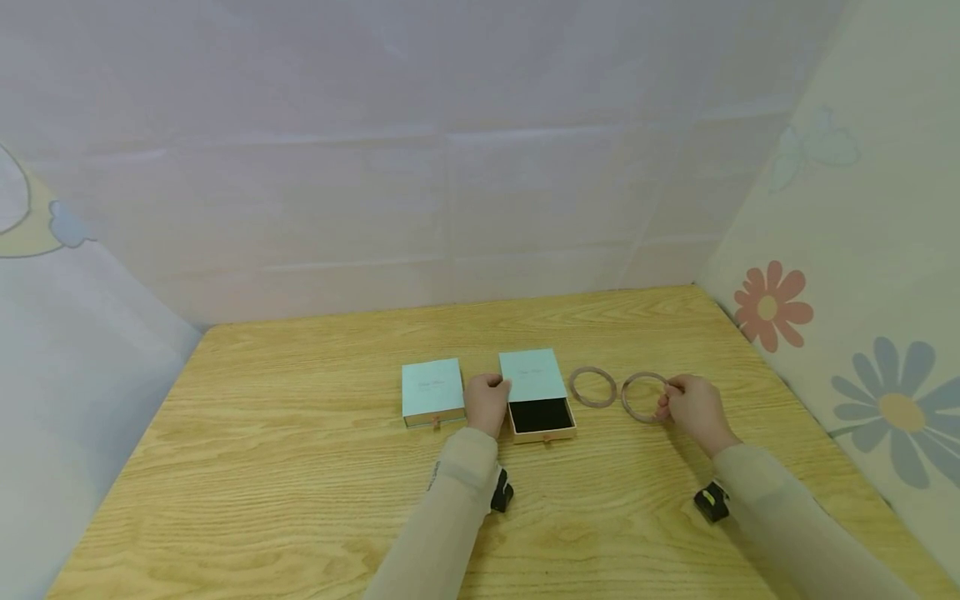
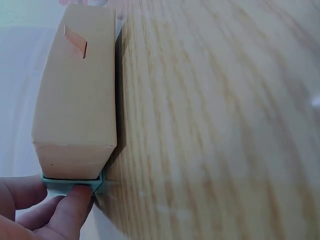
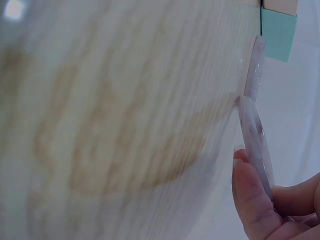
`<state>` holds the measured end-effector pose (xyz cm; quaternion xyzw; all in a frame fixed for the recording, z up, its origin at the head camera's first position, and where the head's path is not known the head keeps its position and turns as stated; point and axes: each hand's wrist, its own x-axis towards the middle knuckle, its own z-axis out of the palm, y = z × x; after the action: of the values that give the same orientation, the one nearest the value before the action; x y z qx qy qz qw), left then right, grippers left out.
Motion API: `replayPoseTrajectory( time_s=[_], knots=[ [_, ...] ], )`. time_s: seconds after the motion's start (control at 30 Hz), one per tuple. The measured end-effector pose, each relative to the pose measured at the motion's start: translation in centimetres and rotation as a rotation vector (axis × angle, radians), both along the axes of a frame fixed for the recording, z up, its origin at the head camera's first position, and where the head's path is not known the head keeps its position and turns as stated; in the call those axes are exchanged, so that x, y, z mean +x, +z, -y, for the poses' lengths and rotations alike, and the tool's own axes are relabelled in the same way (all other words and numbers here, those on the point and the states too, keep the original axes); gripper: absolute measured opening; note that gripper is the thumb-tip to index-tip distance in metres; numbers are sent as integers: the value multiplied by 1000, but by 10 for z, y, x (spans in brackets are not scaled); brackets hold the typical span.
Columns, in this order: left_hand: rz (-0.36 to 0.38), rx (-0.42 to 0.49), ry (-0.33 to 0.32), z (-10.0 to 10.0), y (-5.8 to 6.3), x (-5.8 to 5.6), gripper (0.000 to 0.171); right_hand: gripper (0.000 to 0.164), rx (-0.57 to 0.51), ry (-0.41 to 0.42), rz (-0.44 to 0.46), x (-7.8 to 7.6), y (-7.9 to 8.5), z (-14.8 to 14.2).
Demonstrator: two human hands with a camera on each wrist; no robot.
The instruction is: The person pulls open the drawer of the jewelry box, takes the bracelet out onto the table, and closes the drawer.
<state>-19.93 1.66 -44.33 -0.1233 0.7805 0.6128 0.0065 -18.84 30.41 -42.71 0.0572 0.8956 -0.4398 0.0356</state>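
My left hand [image 1: 486,404] grips the left side of a pale teal drawer box [image 1: 532,373]. Its cream drawer [image 2: 77,95] is pulled partly out toward me and shows a black lining [image 1: 540,415]. In the left wrist view, thumb and fingers hold the teal sleeve [image 2: 65,186]. On the right, my right hand [image 1: 697,408] pinches a pinkish-grey bangle [image 3: 257,142] by its near right edge, tilted up from the table. A second, similar bangle [image 1: 573,388] lies between it and the open box.
A closed teal box [image 1: 432,387] of the same kind sits left of my left hand. All of it stands on a wood-grain table [image 1: 300,467]. Pale cloth walls rise behind and at both sides; the right one [image 1: 847,333] has printed flowers.
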Motion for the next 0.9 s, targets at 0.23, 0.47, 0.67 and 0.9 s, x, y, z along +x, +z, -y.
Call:
replayPoseTrajectory(
  time_s=[0.23,0.47,0.67,0.9],
  knots=[
    [19,8,4,0,0,0,28,32,-15,0,22,-6,-1,0],
    [31,18,9,0,-3,-2,28,33,4,10,20,-13,-1,-1],
    [31,16,13,0,-3,-3,28,34,44,19,26,-17,0,-2],
    [34,17,15,-1,1,-1,28,38,176,35,10,-25,-4,-5]
  ],
)
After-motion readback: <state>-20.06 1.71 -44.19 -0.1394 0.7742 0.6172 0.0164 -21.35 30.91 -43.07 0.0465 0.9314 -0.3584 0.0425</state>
